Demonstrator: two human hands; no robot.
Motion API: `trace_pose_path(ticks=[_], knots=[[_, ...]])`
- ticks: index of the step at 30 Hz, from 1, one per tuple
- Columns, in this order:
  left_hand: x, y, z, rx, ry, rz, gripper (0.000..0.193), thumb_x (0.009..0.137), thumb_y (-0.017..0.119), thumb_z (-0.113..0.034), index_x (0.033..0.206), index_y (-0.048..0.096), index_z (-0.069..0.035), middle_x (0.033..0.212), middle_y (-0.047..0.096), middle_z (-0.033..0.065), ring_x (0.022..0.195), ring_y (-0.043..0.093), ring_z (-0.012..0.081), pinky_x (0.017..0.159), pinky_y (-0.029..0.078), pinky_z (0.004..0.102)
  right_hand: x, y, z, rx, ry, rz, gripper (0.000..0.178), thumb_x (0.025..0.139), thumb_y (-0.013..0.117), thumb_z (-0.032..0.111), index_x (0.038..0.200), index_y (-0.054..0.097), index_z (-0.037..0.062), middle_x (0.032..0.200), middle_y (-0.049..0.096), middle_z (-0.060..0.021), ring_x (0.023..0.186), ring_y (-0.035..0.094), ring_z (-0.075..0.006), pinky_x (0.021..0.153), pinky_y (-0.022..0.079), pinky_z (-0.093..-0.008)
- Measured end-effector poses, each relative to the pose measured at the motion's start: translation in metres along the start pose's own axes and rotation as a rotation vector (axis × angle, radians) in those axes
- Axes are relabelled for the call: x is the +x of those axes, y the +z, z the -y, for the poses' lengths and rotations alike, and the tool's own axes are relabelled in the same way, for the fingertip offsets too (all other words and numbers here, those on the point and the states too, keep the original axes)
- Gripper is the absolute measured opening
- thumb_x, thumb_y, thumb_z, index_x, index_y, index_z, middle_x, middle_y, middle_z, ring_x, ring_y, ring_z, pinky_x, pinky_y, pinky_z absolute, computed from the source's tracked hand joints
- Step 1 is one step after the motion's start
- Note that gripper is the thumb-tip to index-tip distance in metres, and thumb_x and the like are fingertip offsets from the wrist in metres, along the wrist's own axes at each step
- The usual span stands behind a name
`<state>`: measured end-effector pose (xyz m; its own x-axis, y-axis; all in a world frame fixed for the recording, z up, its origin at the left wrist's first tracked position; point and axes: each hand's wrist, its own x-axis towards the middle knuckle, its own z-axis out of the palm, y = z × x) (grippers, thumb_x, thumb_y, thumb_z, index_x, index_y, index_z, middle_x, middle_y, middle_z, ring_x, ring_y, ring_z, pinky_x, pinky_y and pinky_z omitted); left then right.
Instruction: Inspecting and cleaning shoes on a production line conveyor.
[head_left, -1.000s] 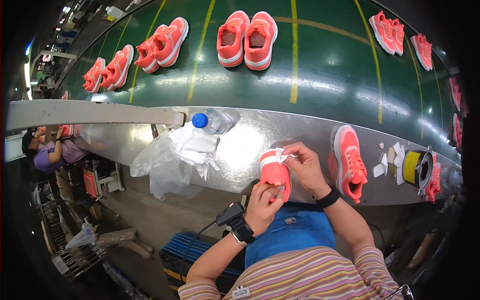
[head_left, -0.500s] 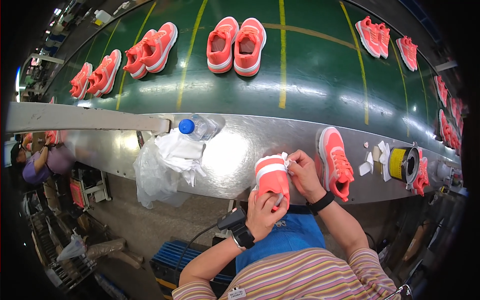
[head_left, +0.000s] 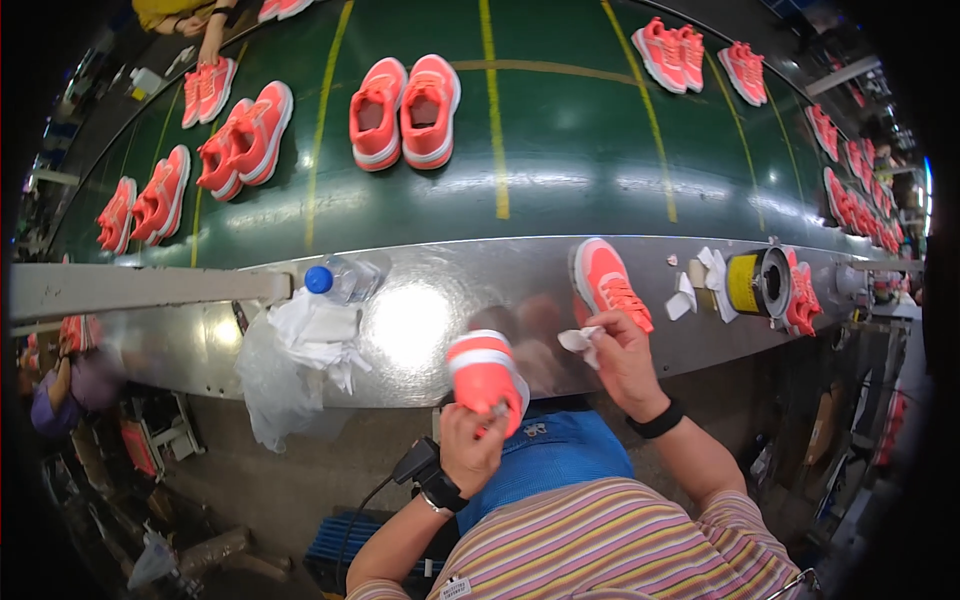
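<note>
A coral sneaker (head_left: pixel 484 372) with a white sole is gripped by my left hand (head_left: pixel 468 450), whose fingers close on its collar. It is held just above the near edge of the metal table, sole edge turned partly up. My right hand (head_left: pixel 628 372) is apart from this shoe, to its right, pinching a crumpled white wipe (head_left: pixel 578 343) between thumb and fingers. Just beyond that hand, a second coral sneaker (head_left: pixel 604 272) rests on the metal surface. The held shoe is slightly blurred.
A green conveyor (head_left: pixel 560 130) with pairs of coral sneakers runs along the far side. On the metal ledge (head_left: pixel 520 262) are a blue-capped bottle (head_left: pixel 340 279), white cloths (head_left: pixel 318 325), a plastic bag (head_left: pixel 272 385) and a yellow-labelled can (head_left: pixel 757 282). A pale metal bar (head_left: pixel 150 285) juts in from the left.
My right hand has come away from the sneaker, taking the white wipe with it. The view has shifted right. Another person's hand now touches shoes at the far left of the conveyor.
</note>
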<state>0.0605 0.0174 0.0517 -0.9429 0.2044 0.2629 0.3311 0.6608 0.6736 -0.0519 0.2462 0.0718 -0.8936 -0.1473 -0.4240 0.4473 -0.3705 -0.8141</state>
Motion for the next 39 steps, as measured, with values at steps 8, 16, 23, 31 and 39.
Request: trace_pose_path(ticks=[8, 16, 23, 31, 39], knots=[[0.031, 0.019, 0.035, -0.388, -0.796, -0.42, 0.036, 0.082, 0.069, -0.011, 0.11, 0.047, -0.003, 0.1, 0.053, 0.0079, 0.086, 0.054, 0.0149, 0.077, 0.045, 0.0301, -0.049, -0.11, 0.047, -0.639, -0.171, -0.328, 0.016, 0.089, 0.049, -0.002, 0.097, 0.063, -0.0006, 0.092, 0.062, -0.003, 0.082, 0.057, -0.0077, 0.073, 0.045, -0.0221], [0.046, 0.013, 0.012, -0.43, -0.731, -0.217, 0.027, 0.085, 0.059, -0.003, 0.109, 0.048, 0.0, 0.104, 0.048, 0.0106, 0.092, 0.052, 0.0179, 0.081, 0.044, 0.0315, 0.026, -0.155, 0.022, -1.191, -0.407, -0.322, 0.02, 0.087, 0.057, 0.005, 0.106, 0.063, 0.0039, 0.112, 0.058, -0.0119, 0.093, 0.059, -0.0191, 0.078, 0.049, -0.0323], [0.078, -0.038, 0.071, 0.012, -0.326, 0.268, 0.053, 0.075, 0.062, -0.001, 0.126, 0.048, -0.004, 0.118, 0.055, 0.0174, 0.109, 0.056, 0.0311, 0.087, 0.046, 0.0371, 0.001, -0.133, 0.029, -1.184, -0.3, -0.148, 0.047, 0.08, 0.063, 0.007, 0.126, 0.053, 0.0053, 0.123, 0.057, -0.012, 0.111, 0.056, -0.0231, 0.094, 0.043, -0.0357], [0.09, -0.007, 0.102, -0.122, -0.591, 0.637, 0.045, 0.084, 0.055, -0.014, 0.129, 0.053, -0.015, 0.112, 0.061, 0.0247, 0.106, 0.059, 0.0386, 0.091, 0.047, 0.0377, 0.028, -0.123, -0.003, -0.6, 0.102, 0.012, 0.05, 0.077, 0.054, -0.004, 0.126, 0.05, -0.0001, 0.115, 0.062, -0.0097, 0.109, 0.059, -0.0203, 0.092, 0.047, -0.0332], [0.035, -0.013, 0.065, -1.169, -1.115, 0.353, 0.038, 0.083, 0.058, 0.001, 0.121, 0.054, -0.001, 0.11, 0.061, 0.0066, 0.1, 0.06, 0.0162, 0.086, 0.049, 0.0312, -0.007, -0.099, -0.004, -0.04, 0.261, -0.023, 0.04, 0.086, 0.052, -0.006, 0.125, 0.051, 0.0015, 0.119, 0.059, -0.0095, 0.106, 0.06, -0.019, 0.09, 0.051, -0.0332]])
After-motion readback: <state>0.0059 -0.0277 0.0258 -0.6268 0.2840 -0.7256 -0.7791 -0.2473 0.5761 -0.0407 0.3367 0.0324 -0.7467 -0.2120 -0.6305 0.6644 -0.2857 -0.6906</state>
